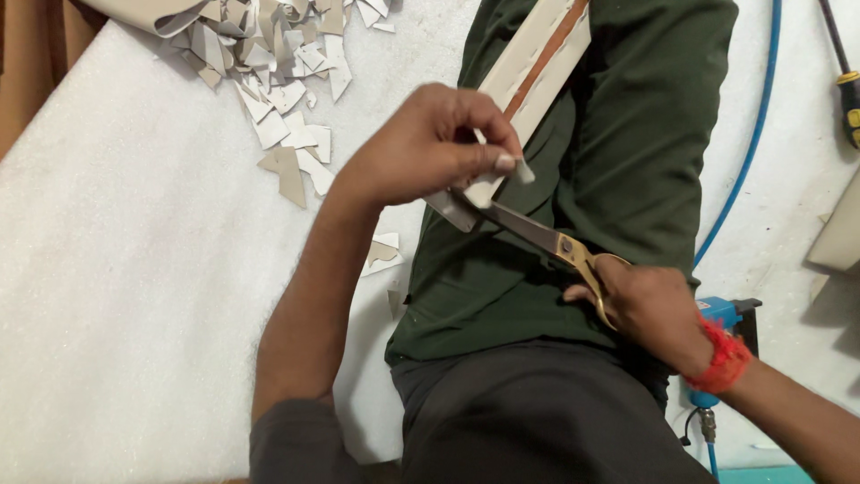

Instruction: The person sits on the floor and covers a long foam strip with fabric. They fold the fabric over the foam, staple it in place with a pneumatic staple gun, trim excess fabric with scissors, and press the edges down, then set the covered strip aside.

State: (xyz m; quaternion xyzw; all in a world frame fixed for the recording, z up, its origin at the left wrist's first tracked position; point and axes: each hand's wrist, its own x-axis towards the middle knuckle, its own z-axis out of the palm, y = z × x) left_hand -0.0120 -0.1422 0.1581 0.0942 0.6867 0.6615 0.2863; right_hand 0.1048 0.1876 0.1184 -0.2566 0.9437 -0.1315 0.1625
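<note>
My left hand (430, 143), at the centre of the frame, pinches the near end of a long beige strip (537, 63) with a brown stripe down its middle; thumb and fingertips are closed on its cut corner. The strip runs up toward the top of the frame across my green shirt (645, 134). My right hand (649, 309), at lower right, grips the brass handles of a pair of scissors (537, 235), whose blades meet the strip's end just below my left fingers. Beige offcuts (278, 81) lie heaped at upper left on the white surface (116, 269). A blue hose (752, 134) curves down the right side.
</note>
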